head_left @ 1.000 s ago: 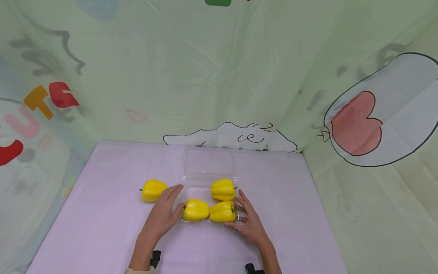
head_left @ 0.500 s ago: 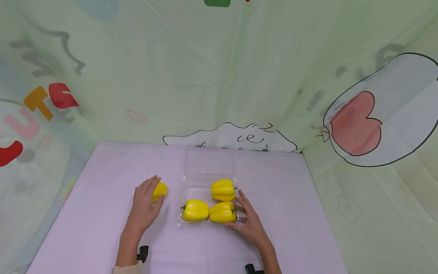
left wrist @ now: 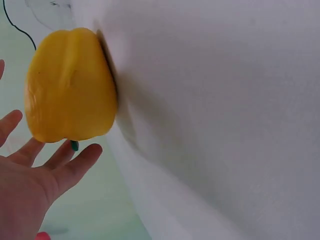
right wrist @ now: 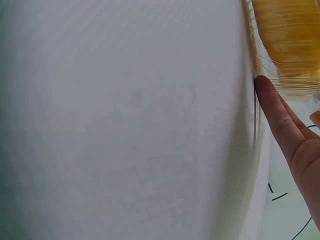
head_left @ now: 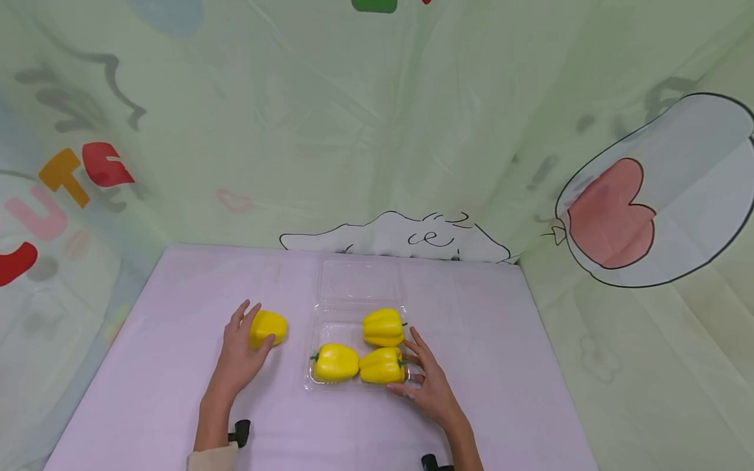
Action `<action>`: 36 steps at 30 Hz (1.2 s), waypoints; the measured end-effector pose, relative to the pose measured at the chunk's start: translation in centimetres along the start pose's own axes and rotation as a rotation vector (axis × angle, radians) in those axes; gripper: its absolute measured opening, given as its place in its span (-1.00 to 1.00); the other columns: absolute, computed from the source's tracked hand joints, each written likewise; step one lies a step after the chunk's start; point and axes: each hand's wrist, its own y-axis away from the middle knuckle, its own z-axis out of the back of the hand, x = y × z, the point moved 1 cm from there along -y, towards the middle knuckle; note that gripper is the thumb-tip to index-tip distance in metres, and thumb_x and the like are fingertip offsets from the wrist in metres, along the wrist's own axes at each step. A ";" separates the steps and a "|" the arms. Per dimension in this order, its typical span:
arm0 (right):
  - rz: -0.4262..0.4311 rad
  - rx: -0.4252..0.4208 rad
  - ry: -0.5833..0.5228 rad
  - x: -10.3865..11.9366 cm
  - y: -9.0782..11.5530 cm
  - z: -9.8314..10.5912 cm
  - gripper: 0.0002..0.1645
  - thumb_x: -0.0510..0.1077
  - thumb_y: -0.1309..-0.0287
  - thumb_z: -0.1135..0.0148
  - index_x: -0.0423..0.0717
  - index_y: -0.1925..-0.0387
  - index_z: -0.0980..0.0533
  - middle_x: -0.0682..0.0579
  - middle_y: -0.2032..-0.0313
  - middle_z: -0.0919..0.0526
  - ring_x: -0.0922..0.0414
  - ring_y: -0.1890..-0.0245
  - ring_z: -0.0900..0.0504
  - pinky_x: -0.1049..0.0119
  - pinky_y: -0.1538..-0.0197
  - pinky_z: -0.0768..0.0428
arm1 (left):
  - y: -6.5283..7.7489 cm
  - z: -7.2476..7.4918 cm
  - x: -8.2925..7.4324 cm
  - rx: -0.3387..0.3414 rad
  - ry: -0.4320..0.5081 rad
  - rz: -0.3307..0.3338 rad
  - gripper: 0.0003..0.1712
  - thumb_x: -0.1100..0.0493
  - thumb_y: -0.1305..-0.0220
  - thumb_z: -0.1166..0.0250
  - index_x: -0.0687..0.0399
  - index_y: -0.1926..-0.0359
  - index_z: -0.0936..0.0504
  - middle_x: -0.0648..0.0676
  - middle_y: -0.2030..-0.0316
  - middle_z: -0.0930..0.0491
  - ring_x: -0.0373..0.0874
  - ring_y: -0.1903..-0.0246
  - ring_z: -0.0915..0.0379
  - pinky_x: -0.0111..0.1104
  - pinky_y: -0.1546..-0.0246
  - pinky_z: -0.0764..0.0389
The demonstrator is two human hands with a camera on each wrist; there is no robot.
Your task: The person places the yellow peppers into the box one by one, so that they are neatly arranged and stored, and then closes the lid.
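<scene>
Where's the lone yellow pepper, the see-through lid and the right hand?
Lone yellow pepper (head_left: 271, 328), head view: its side.
See-through lid (head_left: 359, 281), head view: its middle panel.
Right hand (head_left: 432, 388), head view: back of the hand.

Ngl, some bits got covered or cropped
Left hand (head_left: 238, 348) hid the stem (left wrist: 75, 145) of the loose yellow pepper (head_left: 271, 328) in the head view. Near edge of the surface (head_left: 471, 340) ran out of frame; right wrist view chopped the right hand (head_left: 432, 384).

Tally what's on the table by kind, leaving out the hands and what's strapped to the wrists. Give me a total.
Peppers: 4 (3 in the box, 1 outside)
Clear box, lid open: 1
Total: 5
</scene>
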 end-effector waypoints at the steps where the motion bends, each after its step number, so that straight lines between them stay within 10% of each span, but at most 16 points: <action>1: 0.001 0.001 -0.003 0.0 0.0 0.0 0.24 -0.03 0.11 -0.76 0.27 -0.59 -0.28 0.10 -0.71 -0.08 -0.17 -0.42 -0.57 0.20 -0.19 -0.79 | 0.0 0.0 0.1 0.007 0.011 0.012 -0.14 0.18 -0.41 -0.37 0.18 -0.62 -0.21 0.34 -0.66 0.02 0.42 -0.56 -0.04 0.39 -0.52 -0.28; 22: -0.009 0.003 -0.006 -0.2 -0.1 0.0 0.22 -0.02 0.10 -0.75 0.33 -0.57 -0.28 0.17 -0.71 -0.05 -0.14 -0.43 -0.56 0.19 -0.23 -0.77 | -0.6 -0.2 2.4 0.047 0.104 0.051 -0.25 0.17 -0.52 -0.24 0.15 -0.62 -0.22 0.32 -0.65 -0.08 0.37 -0.61 -0.02 0.34 -0.62 -0.10; 36: 0.016 0.000 0.006 -0.2 -0.1 0.1 0.31 0.01 0.12 -0.76 0.25 -0.63 -0.22 0.10 -0.71 -0.07 -0.15 -0.41 -0.57 0.21 -0.20 -0.79 | -1.0 -0.3 3.6 0.059 0.156 0.066 -0.25 0.13 -0.52 -0.26 0.12 -0.60 -0.24 0.31 -0.57 -0.22 0.29 -0.50 -0.25 0.24 -0.53 -0.38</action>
